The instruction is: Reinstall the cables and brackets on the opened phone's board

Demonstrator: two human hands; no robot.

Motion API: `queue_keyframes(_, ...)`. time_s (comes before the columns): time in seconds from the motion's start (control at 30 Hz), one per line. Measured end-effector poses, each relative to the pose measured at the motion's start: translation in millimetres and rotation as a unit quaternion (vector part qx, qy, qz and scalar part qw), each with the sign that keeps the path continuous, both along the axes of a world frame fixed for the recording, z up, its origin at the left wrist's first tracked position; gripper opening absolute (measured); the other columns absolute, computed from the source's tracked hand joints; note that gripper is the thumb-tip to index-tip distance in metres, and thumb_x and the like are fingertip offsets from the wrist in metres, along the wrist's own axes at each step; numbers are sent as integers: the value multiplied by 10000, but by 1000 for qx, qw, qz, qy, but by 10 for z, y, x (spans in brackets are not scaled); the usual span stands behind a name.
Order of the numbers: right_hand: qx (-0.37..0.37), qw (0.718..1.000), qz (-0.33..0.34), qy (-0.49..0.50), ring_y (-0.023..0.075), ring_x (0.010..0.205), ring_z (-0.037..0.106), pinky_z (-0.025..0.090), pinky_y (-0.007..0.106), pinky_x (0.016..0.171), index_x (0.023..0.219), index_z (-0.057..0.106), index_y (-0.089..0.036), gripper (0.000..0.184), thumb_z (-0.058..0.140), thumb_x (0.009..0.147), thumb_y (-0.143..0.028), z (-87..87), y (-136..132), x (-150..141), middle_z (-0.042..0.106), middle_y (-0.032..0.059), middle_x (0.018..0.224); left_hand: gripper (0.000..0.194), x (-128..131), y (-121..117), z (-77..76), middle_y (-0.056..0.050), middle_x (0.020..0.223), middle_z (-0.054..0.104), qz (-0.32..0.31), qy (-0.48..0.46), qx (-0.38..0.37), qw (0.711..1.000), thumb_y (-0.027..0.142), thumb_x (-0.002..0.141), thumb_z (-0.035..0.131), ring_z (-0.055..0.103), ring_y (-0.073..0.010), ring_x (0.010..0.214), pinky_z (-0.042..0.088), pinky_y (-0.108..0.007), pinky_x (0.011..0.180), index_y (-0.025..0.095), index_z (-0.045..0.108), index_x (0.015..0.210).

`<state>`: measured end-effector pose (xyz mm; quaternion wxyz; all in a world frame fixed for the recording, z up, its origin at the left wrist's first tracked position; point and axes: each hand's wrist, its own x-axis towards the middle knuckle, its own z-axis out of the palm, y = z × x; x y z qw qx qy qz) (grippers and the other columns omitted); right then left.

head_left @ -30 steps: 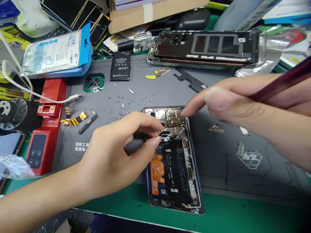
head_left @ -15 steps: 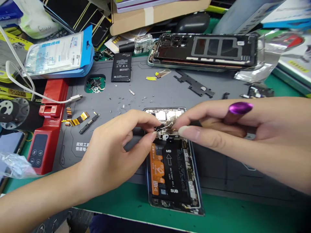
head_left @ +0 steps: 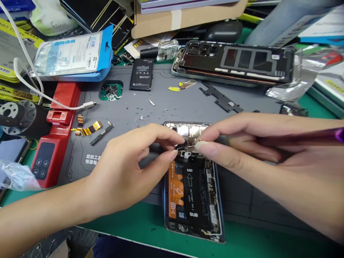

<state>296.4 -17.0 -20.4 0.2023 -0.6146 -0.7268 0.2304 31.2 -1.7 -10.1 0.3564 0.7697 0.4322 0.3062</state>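
An opened phone [head_left: 193, 200] lies face down on the grey work mat [head_left: 242, 200], its black battery and orange label showing. My left hand [head_left: 126, 172] pinches thumb and forefinger over the phone's upper board, on a small metal part [head_left: 188, 147]. My right hand [head_left: 242, 147] meets it from the right, thumb and forefinger pinched on the same small part. A purple tool [head_left: 317, 136] lies along my right hand, held between the fingers.
A second phone frame [head_left: 236, 59] lies at the back of the mat, with a loose black battery [head_left: 142, 74], black bracket [head_left: 221, 100], flex cables [head_left: 88, 128] and scattered screws. A red device [head_left: 56, 136] and white cable [head_left: 88, 105] sit left. Boxes and packets crowd the back.
My right hand came down from above the phone's top edge to pinch at the board beside my left fingers. The purple tool swung to lie flat to the right. The view shifted slightly.
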Motion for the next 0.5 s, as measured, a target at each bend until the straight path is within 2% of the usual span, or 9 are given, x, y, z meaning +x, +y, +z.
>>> queue_keyframes(0.07, 47, 999, 18, 14, 87, 447, 340, 260, 156, 377, 1059, 769, -438, 338, 702, 986, -761, 17, 8, -43, 256, -61, 592, 225, -2, 2, -9, 49, 905, 762, -10, -9, 5, 1000, 60, 1002, 713, 540, -44, 612, 427, -209, 529, 179, 759, 1187)
queue_keyframes(0.1, 67, 997, 22, 21, 76, 428, 324, 244, 151, 364, 1043, 768, -426, 334, 687, 1003, -748, 30, 14, -66, 260, -67, 580, 226, 0, 5, -13, 42, 946, 783, -16, -18, 4, 1000, 57, 998, 722, 593, -42, 662, 446, -196, 547, 169, 756, 1191)
queue_keyframes(0.2, 78, 996, 32, 22, 61, 425, 378, 297, 141, 379, 1007, 756, -397, 285, 689, 1034, -672, 78, 20, -135, 324, -87, 560, 206, 13, 20, -17, 33, 1043, 828, -26, -44, -7, 999, 47, 987, 768, 748, -56, 915, 566, -139, 768, 153, 749, 1162)
queue_keyframes(0.23, 70, 996, 45, 19, 59, 441, 418, 333, 134, 402, 994, 748, -391, 263, 691, 1043, -643, 93, 18, -157, 358, -92, 564, 195, 16, 26, -19, 40, 1039, 832, -24, -45, -10, 999, 41, 984, 779, 764, -59, 955, 581, -134, 843, 156, 750, 1138)
queue_keyframes(0.27, 92, 994, 45, 31, 57, 422, 392, 320, 137, 395, 953, 724, -376, 267, 668, 1063, -614, 107, 14, -178, 377, -101, 545, 185, 18, 31, -24, 50, 1017, 829, -19, -42, -8, 999, 36, 984, 783, 771, -59, 957, 586, -133, 878, 163, 754, 1116)
queue_keyframes(0.3, 74, 996, 56, 17, 57, 445, 437, 365, 142, 431, 980, 723, -381, 239, 672, 1068, -598, 116, 8, -199, 429, -105, 575, 189, 18, 34, -31, 56, 1000, 827, -15, -39, -3, 999, 32, 987, 782, 774, -61, 944, 590, -136, 867, 173, 761, 1111)
queue_keyframes(0.4, 121, 990, 71, 8, 64, 437, 401, 326, 167, 421, 990, 698, -384, 244, 646, 1082, -603, 118, -9, -257, 371, -98, 567, 227, 3, 35, -76, 36, 1075, 861, -15, -41, 25, 999, 43, 1013, 766, 800, -101, 995, 616, -172, 821, 203, 802, 1171)
queue_keyframes(0.5, 137, 989, 63, 3, 71, 440, 400, 308, 200, 427, 1028, 713, -385, 240, 643, 1078, -609, 102, -24, -285, 355, -89, 572, 252, -17, 28, -132, 9, 1159, 882, -32, -62, 61, 996, 56, 1050, 741, 805, -106, 1046, 628, -180, 951, 182, 837, 1246)
